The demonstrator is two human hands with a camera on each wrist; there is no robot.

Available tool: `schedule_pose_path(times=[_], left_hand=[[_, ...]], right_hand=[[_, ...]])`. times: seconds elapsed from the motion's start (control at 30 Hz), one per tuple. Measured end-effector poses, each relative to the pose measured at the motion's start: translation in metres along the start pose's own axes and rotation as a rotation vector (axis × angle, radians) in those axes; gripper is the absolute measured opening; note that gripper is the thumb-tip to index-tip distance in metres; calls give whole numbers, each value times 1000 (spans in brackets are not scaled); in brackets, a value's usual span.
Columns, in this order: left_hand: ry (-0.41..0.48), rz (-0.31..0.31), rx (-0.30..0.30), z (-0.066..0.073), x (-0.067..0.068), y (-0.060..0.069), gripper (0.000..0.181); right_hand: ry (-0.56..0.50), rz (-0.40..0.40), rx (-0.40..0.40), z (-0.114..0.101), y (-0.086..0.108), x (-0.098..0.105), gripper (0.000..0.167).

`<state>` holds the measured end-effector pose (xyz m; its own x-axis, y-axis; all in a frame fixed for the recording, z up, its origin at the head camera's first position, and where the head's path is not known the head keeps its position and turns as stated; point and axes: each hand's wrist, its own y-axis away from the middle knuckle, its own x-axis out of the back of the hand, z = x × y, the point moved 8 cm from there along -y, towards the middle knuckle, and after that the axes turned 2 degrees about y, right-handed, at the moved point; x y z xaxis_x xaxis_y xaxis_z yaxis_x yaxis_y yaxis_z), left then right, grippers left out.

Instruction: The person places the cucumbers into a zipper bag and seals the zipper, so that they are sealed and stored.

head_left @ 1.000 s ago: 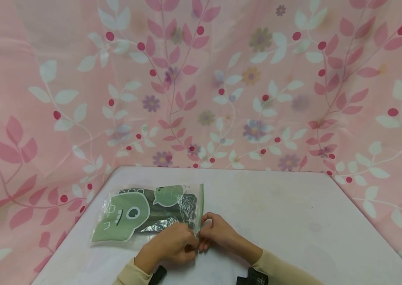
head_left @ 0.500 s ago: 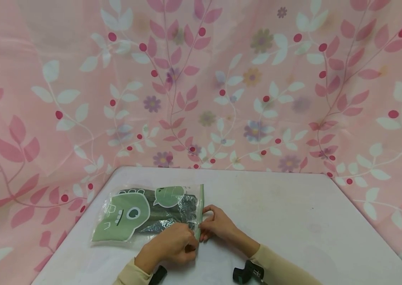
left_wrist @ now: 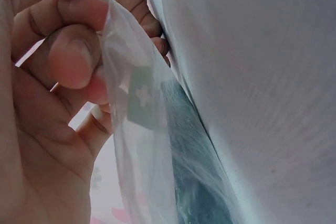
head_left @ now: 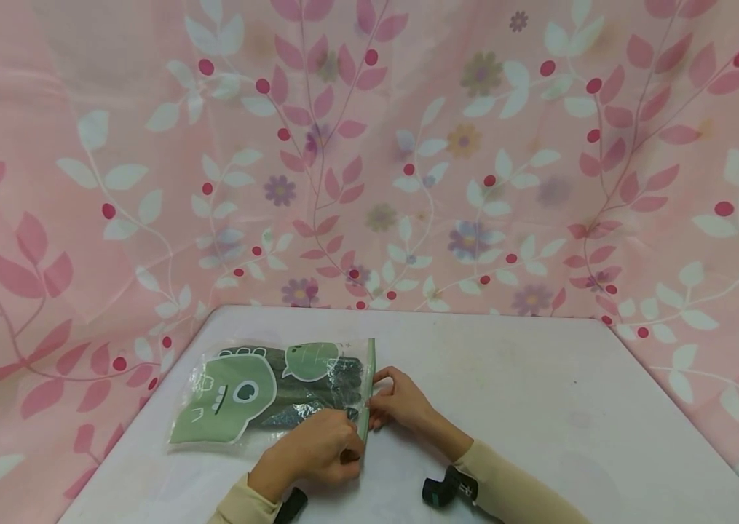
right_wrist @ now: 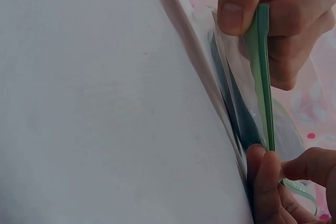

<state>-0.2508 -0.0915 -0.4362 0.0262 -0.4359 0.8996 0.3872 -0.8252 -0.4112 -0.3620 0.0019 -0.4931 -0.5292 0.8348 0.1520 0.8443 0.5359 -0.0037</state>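
A clear plastic zip bag [head_left: 303,393] with a green cartoon monster print and dark contents lies on the left of the table. Along its right end runs a green seal strip [right_wrist: 265,87]. At the near corner of that end, my left hand [head_left: 323,444] pinches the bag between thumb and fingers. My right hand [head_left: 402,404] pinches the strip farther up, near its middle. In the right wrist view, the strip stretches between the left hand [right_wrist: 278,24] above and the right hand [right_wrist: 283,187] below. Wrinkled clear film [left_wrist: 142,129] hangs from the left fingertips in the left wrist view.
The white table [head_left: 513,415] extends to the right of the bag. A pink curtain [head_left: 369,145] with leaves and flowers hangs behind it. Black wrist devices [head_left: 449,486] sit by both sleeves.
My right hand has moved up along the green strip, away from the near corner. The left hand keeps its grip at the corner, and the bag stays in place.
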Motion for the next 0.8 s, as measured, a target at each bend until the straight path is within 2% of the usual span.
schedule_pose_path(times=[0.47,0.8], left_hand=[[-2,-11,13,0,-1,0,37],[-15,-23,17,0,-1,0,34]], right_hand=[[46,44,7,2,-11,8,43],[34,64,14,-1,-18,12,41]])
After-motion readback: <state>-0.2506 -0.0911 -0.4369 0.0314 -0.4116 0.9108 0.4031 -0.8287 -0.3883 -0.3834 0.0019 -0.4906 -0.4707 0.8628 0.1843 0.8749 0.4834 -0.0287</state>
